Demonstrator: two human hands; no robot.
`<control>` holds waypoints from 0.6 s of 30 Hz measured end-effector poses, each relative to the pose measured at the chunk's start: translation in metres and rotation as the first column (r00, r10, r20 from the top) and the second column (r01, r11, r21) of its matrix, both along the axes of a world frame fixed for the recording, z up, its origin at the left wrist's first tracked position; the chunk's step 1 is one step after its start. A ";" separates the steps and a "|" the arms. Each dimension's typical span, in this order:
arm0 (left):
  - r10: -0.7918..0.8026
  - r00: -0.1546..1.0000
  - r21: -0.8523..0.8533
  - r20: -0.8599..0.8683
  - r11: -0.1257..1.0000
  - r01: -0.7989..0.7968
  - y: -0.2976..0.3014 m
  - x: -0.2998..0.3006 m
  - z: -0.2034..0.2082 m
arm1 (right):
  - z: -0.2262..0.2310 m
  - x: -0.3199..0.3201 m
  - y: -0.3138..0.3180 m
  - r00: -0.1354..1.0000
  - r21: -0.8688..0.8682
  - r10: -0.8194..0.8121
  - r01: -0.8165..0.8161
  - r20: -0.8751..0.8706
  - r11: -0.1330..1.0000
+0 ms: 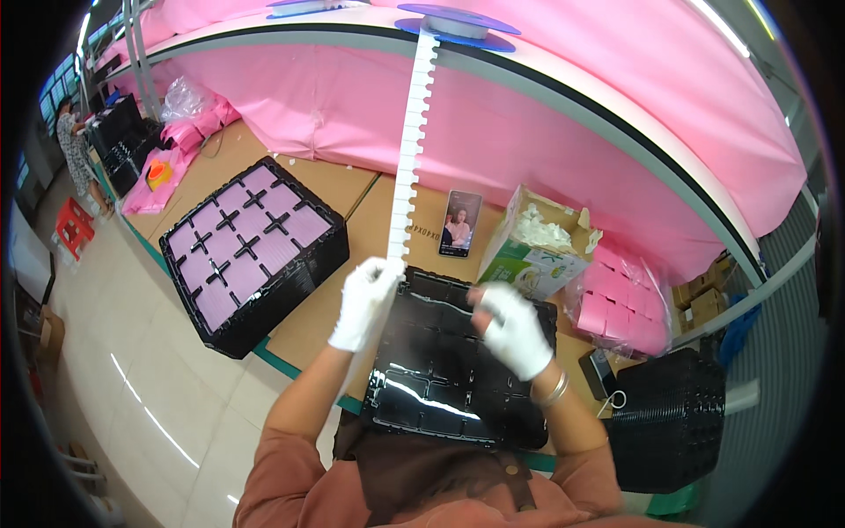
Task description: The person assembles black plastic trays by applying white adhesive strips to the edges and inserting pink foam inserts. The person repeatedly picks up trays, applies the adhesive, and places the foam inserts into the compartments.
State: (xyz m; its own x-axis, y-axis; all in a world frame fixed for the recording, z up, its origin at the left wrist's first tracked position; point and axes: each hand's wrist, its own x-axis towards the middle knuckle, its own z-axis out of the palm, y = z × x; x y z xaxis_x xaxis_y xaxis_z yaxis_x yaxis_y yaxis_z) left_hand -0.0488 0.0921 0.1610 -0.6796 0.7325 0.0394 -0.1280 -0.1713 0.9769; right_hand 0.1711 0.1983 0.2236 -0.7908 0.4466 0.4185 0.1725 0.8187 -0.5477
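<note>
My left hand (pixel 366 301), in a white glove, pinches the lower end of a white notched strip of stickers (pixel 407 163). The strip runs up to a blue-rimmed reel (pixel 458 28) on the shelf above. A glossy black plastic tray (pixel 422 352) with a grid of compartments lies in front of me. Over its right side hovers my right hand (pixel 515 334), gloved except for bare fingertips and slightly blurred. Its thumb and forefinger look apart, and nothing shows between them.
A stack of black trays (pixel 330 255) topped with pink sheets stands at left. Beyond the black tray are a propped phone (pixel 457 224) and an open carton (pixel 537 255) of white scraps. Bagged pink sheets (pixel 620 304), scissors (pixel 614 401) and more stacked trays (pixel 666 422) lie right.
</note>
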 end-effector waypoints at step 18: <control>-0.044 0.886 -0.134 -0.461 0.991 -0.020 -0.084 0.056 0.007 | 0.228 -0.240 0.129 0.940 0.682 -0.272 0.338 -0.207 0.649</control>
